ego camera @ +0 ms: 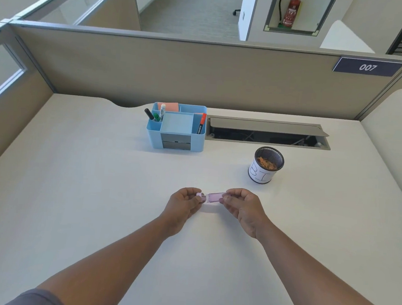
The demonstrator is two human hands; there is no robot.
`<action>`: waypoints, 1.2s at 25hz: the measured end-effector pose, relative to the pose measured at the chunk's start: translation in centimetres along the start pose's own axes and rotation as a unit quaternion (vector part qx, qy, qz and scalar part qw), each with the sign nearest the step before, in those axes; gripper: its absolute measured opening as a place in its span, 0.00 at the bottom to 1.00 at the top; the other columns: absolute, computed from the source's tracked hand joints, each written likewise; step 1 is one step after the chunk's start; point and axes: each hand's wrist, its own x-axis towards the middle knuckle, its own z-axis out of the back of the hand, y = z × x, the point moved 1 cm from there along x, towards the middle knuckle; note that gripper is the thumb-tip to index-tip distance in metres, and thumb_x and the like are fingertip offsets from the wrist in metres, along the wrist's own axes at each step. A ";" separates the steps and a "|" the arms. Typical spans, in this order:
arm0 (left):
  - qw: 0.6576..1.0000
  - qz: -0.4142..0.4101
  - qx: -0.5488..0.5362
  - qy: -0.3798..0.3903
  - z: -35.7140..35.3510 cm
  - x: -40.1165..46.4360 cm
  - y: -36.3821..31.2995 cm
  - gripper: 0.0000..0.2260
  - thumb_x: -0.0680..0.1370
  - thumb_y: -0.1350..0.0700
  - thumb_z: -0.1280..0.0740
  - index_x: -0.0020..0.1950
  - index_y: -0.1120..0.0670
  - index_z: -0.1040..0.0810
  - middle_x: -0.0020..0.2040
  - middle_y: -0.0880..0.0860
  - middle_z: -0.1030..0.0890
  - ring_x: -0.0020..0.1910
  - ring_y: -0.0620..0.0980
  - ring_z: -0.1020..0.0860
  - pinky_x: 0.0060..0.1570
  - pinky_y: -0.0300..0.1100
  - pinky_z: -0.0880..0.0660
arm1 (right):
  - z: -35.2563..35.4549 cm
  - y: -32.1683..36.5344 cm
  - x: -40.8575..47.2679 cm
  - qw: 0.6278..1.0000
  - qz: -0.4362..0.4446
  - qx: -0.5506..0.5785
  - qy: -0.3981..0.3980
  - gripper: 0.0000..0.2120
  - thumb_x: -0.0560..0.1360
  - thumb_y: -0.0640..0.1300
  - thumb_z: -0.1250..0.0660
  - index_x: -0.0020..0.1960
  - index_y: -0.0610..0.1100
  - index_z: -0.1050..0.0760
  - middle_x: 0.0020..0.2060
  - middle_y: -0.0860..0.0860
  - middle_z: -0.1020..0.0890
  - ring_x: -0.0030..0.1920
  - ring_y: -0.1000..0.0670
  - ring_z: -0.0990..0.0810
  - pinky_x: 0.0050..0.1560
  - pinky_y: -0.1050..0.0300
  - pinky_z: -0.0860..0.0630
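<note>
A small pink-purple object in two parts is held just above the white desk (94, 191) at its middle. My left hand (184, 204) pinches the small pink cap-like part (200, 195). My right hand (245, 208) pinches the longer translucent purple body (214, 197) at its right end. The two parts sit end to end, very close together; I cannot tell whether they are joined. Both forearms reach in from the bottom of the view.
A light blue desk organiser (176, 127) with markers and sticky notes stands at the back centre. To its right is an open cable tray (267, 132) in the desk. A black mesh cup (267, 164) with a white label holds orange bits. Beige partitions surround the desk.
</note>
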 end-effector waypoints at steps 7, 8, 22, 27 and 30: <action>1.000 -0.006 0.026 0.014 -0.3 -0.4 -0.8 0.06 0.79 0.64 0.31 0.56 0.60 0.20 0.53 0.58 0.14 0.53 0.52 0.15 0.52 0.40 0.19 | -0.6 0.0 -0.2 1.000 -0.008 0.013 0.013 0.07 0.75 0.28 0.28 0.51 0.35 0.21 0.43 0.42 0.14 0.46 0.42 0.13 0.47 0.58 0.16; 1.000 -0.006 0.024 0.015 -0.3 -0.4 -1.0 0.06 0.79 0.64 0.31 0.56 0.60 0.20 0.53 0.58 0.14 0.52 0.52 0.15 0.52 0.40 0.18 | -0.6 0.1 -0.1 1.000 -0.009 0.012 0.013 0.07 0.75 0.28 0.27 0.51 0.35 0.21 0.42 0.43 0.14 0.45 0.42 0.13 0.47 0.58 0.16; 0.998 -0.050 0.040 0.014 -0.7 -0.6 -4.0 0.08 0.75 0.64 0.25 0.54 0.61 0.16 0.47 0.56 0.11 0.47 0.52 0.14 0.48 0.37 0.18 | -1.7 2.7 0.0 0.993 0.034 -0.098 0.053 0.05 0.73 0.33 0.23 0.47 0.39 0.17 0.38 0.47 0.14 0.38 0.49 0.15 0.43 0.60 0.18; 0.992 -0.101 0.081 0.004 -1.4 -0.6 -5.3 0.08 0.76 0.62 0.25 0.54 0.60 0.16 0.47 0.57 0.12 0.46 0.51 0.15 0.52 0.41 0.18 | -2.1 4.5 0.6 0.983 0.070 -0.156 0.071 0.05 0.74 0.34 0.24 0.47 0.40 0.17 0.39 0.45 0.14 0.39 0.48 0.15 0.45 0.60 0.18; 0.984 -0.116 0.133 -0.019 -1.5 -0.4 -5.7 0.08 0.77 0.62 0.27 0.56 0.58 0.16 0.50 0.56 0.12 0.49 0.52 0.16 0.59 0.45 0.20 | -2.1 4.9 0.8 0.961 0.089 -0.247 0.084 0.05 0.74 0.36 0.23 0.48 0.43 0.17 0.40 0.47 0.14 0.40 0.51 0.18 0.47 0.61 0.21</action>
